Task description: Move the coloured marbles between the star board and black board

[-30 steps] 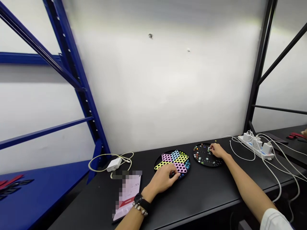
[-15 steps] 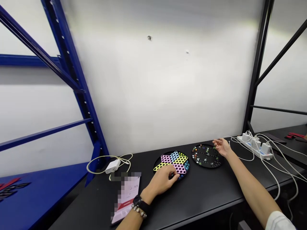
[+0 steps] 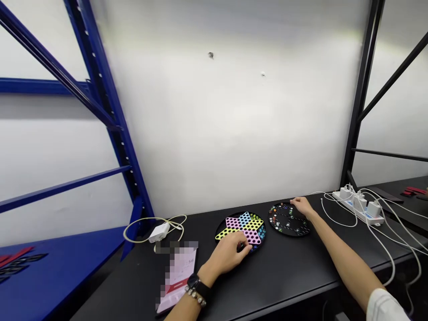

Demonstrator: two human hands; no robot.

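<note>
A round Chinese-checkers board with a pink, yellow, blue and green star lies on the black table. My left hand, with a watch and bead bracelet on the wrist, rests curled on its near edge, fingers closed at the rim. To the right is a round black tray holding several coloured marbles. My right hand hovers over the tray's far right part, fingers bent downward onto it; whether a marble is between them is too small to see.
A phone lies at the near left of the table. A white charger with a coiled cable is behind it. A power strip with plugs and white cables sits at the right. Blue shelving stands at the left.
My right hand was on the marble tray, lifted off to its far right with fingers open, and has now come back down onto the tray. My left hand stays on the star board.
</note>
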